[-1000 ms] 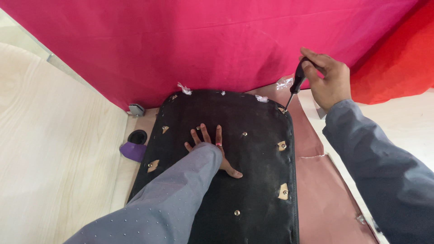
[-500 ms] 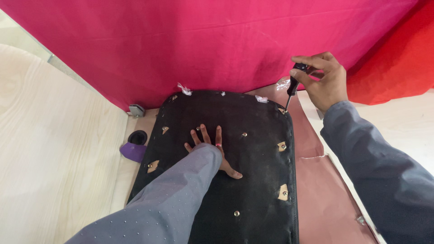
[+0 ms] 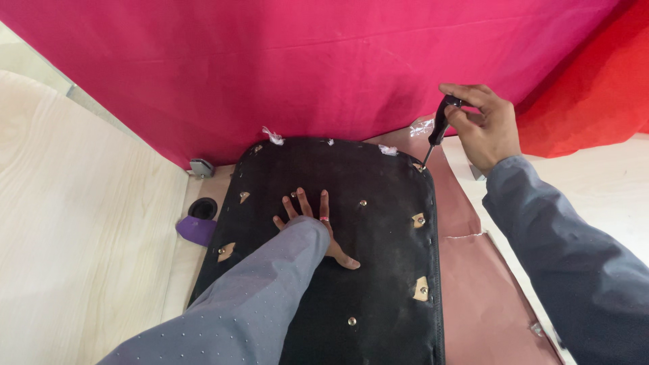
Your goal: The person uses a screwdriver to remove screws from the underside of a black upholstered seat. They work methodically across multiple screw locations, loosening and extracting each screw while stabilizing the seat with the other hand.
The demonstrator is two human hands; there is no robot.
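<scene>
A black fabric-covered panel point(image 3: 378, 270) with rounded far corners lies flat, dotted with metal screws and small tan cut-outs. My left hand point(image 3: 312, 220) presses flat on its middle, fingers spread, a ring on one finger. My right hand point(image 3: 488, 125) grips a black-handled screwdriver point(image 3: 438, 127) held nearly upright, its tip on the panel's far right corner.
A pink cloth point(image 3: 324, 67) hangs behind the panel, with red cloth point(image 3: 588, 101) to its right. Brown paper point(image 3: 487, 297) lies under the panel's right side. A purple piece point(image 3: 196, 230) beside a round black hole point(image 3: 203, 207) sits at the left on the pale wooden table point(image 3: 81, 236).
My right hand has shifted its grip on the screwdriver handle and turned slightly; the tip stays at the same corner. My left hand has not moved.
</scene>
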